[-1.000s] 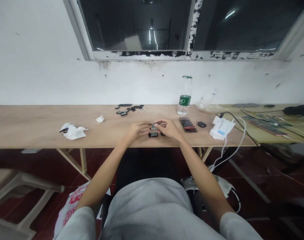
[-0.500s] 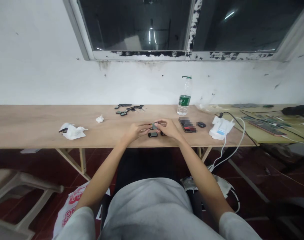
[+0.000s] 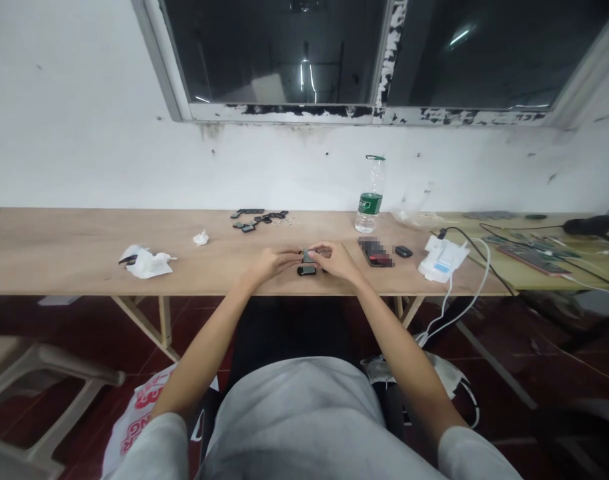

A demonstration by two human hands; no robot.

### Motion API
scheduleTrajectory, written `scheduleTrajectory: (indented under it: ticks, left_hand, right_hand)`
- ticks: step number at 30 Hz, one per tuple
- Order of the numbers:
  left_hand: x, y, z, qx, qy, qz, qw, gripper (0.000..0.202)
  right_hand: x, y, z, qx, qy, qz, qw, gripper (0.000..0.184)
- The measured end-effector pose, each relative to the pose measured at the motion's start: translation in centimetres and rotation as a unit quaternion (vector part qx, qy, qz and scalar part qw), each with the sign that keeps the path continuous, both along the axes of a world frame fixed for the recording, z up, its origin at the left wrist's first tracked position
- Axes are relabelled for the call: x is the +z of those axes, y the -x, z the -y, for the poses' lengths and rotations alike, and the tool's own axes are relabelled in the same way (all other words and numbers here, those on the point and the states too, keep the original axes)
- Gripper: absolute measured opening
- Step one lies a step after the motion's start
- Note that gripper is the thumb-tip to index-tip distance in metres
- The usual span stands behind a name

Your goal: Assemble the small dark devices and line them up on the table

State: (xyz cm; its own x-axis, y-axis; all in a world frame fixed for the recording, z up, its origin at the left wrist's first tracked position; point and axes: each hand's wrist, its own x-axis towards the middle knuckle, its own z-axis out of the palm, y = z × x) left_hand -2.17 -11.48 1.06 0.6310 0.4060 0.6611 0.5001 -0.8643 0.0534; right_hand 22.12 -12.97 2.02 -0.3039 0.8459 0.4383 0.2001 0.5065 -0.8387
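Between my two hands, just above the table's front part, is a small flat grey-faced piece with a dark edge [image 3: 307, 255], too small to name. My right hand [image 3: 335, 259] pinches it, thumb pressed on its face. From the other side, the fingers of my left hand [image 3: 271, 263] close together at its left edge. Directly below lies a similar small black part with a grey face [image 3: 307, 271] on the wooden table [image 3: 224, 280]. Another dark bit is mostly hidden under my right hand.
Farther back lie several small black parts [image 3: 249, 227] and tiny white bits [image 3: 283, 221]. Crumpled tissues [image 3: 151, 263] are at left. On the right are a water bottle [image 3: 369, 203], a phone [image 3: 375, 252], a small black case [image 3: 403, 251] and a white box with cables [image 3: 441, 259].
My right hand has shifted slightly, covering more of the dark bit beneath it. The grey-faced piece stays between my hands, turned a little. The camera view has moved slightly.
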Motion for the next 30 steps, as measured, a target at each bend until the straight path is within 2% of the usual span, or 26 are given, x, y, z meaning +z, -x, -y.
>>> scheduleTrajectory:
  ticks: [4,10,12,15,17,20,24,26,30]
  left_hand:
    - [-0.4,0.0,-0.3,0.009,-0.030,-0.012,0.999,0.029]
    - [-0.1,0.1,-0.4,-0.007,-0.021,0.015,1.000,0.030]
    - [0.2,0.5,-0.4,-0.002,-0.014,0.045,0.999,0.029]
    - [0.6,1.7,-0.9,0.026,0.013,0.070,0.997,0.028]
    - [0.5,2.9,-1.7,0.051,0.051,0.066,0.995,0.027]
    - [-0.2,4.8,-3.4,0.094,0.136,0.061,0.984,0.023]
    - [-1.4,6.6,-4.8,0.167,0.254,0.080,0.949,0.027]
    - [-1.7,6.9,-5.0,0.175,0.303,0.091,0.932,0.033]
    - [-2.1,6.8,-5.0,0.140,0.375,0.124,0.908,0.043]
  right_hand:
    - [-0.1,0.2,0.0,0.008,0.017,-0.013,1.000,0.025]
    - [-0.8,0.4,-0.7,0.014,0.029,-0.028,0.999,0.023]
    - [-1.3,0.4,-1.2,-0.012,0.008,-0.019,1.000,0.020]
    - [-2.3,0.4,-2.2,-0.092,-0.058,0.018,0.994,0.015]
    - [-3.0,0.3,-2.8,-0.128,-0.083,0.048,0.987,0.018]
    - [-3.8,0.3,-3.3,-0.138,-0.094,0.083,0.982,0.021]
    - [-4.2,0.3,-3.4,-0.150,-0.119,0.119,0.974,0.026]
    - [-4.3,0.3,-3.5,-0.156,-0.128,0.135,0.970,0.024]
    - [-4.6,0.5,-3.6,-0.158,-0.127,0.160,0.966,0.019]
